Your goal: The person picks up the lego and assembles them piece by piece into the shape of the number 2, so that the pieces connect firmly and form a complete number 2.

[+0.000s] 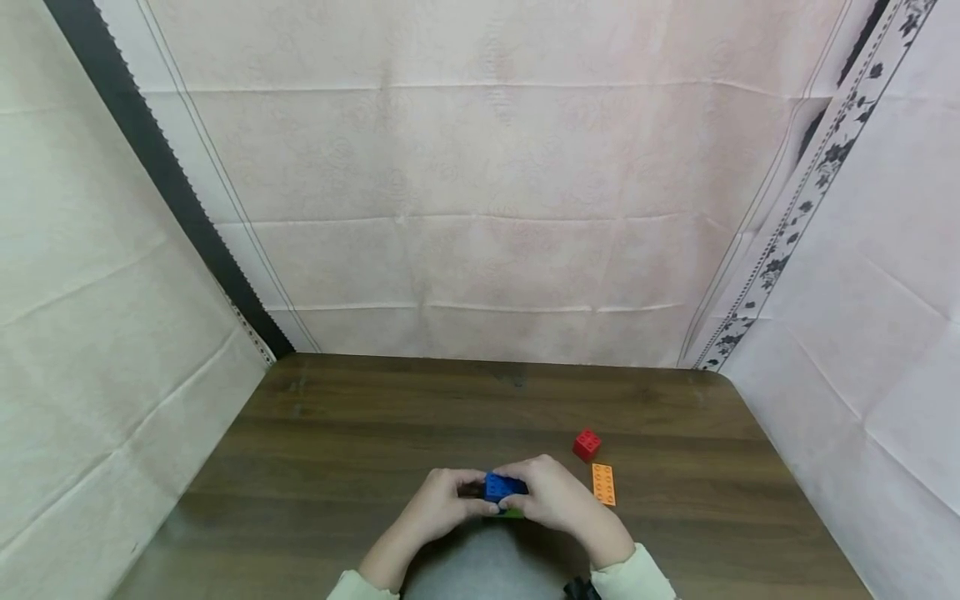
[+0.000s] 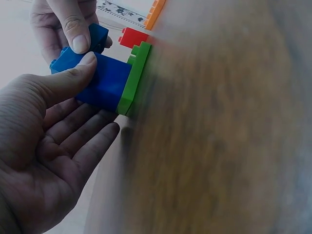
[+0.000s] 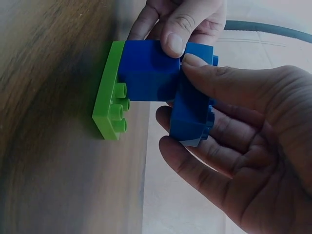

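Observation:
A green plate [image 3: 108, 92] with studs lies on the table, carrying a blue brick [image 3: 151, 70] on one end. Over that sits a second, slightly lighter blue brick [image 3: 190, 105], jutting out past it above the plate's bare studs. Whether the two are fully pressed together I cannot tell. My left hand [image 1: 442, 504] grips the blue bricks from the left, its thumb [image 2: 73, 80] on their near side. From the right, my right hand [image 1: 551, 496] pinches the upper brick, thumb on the near face and fingers behind.
A red brick [image 1: 587, 445] and an orange plate [image 1: 603, 484] lie on the brown wooden table [image 1: 375, 417], to the right of my right hand. Pale cloth [image 1: 487, 208] hangs behind the table and along both sides.

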A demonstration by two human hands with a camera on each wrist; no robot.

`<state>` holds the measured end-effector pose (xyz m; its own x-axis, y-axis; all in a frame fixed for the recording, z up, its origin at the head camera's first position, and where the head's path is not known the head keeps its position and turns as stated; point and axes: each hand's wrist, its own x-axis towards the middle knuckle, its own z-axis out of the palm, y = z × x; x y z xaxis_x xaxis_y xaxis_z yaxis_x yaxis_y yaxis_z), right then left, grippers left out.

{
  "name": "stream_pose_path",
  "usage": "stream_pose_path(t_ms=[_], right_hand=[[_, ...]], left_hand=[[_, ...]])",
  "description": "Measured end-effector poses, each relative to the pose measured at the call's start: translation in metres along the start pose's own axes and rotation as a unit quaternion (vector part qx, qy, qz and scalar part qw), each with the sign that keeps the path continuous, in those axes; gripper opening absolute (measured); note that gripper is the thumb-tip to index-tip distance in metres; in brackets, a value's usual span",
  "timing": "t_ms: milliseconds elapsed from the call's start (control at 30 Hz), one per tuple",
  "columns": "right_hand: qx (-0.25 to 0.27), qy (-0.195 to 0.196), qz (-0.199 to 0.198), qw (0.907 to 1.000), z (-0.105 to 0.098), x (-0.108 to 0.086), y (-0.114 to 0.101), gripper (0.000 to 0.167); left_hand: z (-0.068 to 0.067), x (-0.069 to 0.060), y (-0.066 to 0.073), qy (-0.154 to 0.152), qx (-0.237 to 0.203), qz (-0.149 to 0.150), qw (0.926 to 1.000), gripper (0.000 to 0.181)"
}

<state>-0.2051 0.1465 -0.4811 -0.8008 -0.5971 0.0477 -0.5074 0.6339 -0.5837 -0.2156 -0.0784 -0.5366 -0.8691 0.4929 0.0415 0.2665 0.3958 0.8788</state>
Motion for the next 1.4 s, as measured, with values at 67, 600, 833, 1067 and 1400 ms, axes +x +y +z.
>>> stream_pose_path(t_ms=[67, 600, 833, 1067, 1400], right_hand=[[0.0, 0.001, 0.0, 1.0, -0.0003, 0.0, -0.0001, 0.031], [-0.003, 0.003, 0.006, 1.0, -0.0018, -0.001, -0.0018, 0.031], [0.001, 0.002, 0.006, 1.0, -0.0013, 0.0, -0.003, 0.031], [0.0, 0.003, 0.007, 1.0, -0.001, 0.0, -0.0031, 0.031], [-0.003, -0.001, 0.003, 1.0, -0.0015, 0.0008, -0.0045, 0.031]], left_hand=[[0.0003, 0.0007, -0.0001, 0.001, 0.0, -0.002, 1.0, 0.029], [0.0002, 0.0019, 0.0014, 0.005, -0.005, -0.012, 0.9999, 0.028], [-0.0007, 0.0002, 0.0038, 0.003, -0.007, -0.022, 0.9997, 0.029], [0.0001, 0.0002, 0.0037, 0.005, -0.013, -0.02, 0.9997, 0.029], [0.0007, 0.0013, -0.0015, -0.001, -0.025, -0.017, 0.9996, 0.03]])
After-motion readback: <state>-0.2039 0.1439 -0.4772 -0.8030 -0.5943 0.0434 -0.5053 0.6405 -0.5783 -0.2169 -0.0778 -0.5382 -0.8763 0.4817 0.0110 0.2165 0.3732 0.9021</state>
